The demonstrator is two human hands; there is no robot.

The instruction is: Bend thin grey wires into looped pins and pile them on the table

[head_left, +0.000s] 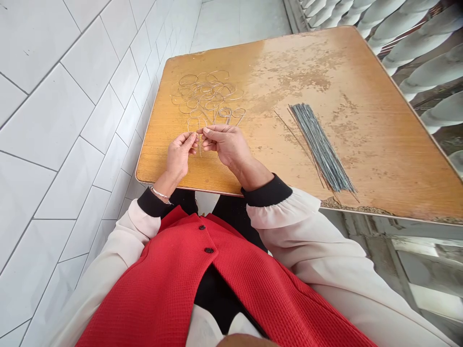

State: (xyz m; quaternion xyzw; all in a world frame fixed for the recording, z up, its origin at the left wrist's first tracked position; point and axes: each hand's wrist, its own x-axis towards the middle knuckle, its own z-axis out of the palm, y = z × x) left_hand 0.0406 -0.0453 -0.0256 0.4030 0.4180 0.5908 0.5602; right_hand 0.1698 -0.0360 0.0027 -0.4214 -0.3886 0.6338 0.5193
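My left hand (180, 153) and my right hand (226, 143) meet above the near left part of the table, fingertips nearly touching. Both are closed in a pinch on a thin metal wire (200, 148). Its loops curve up beyond my fingers, and a straight end hangs down between the hands. Just past them lies a loose pile of curled wires (208, 91), several bent into rings. To the right of my right hand is a bundle of straight grey wires (321, 147), laid side by side at a slant. A few single wires (300, 144) lie along its left side.
The wooden table (267, 159) has a worn, peeling top and stands close to a white tiled wall (90, 120) on the left. Along the right side runs a railing of pale balusters (430, 72). Pale floor (238, 21) shows beyond the far edge.
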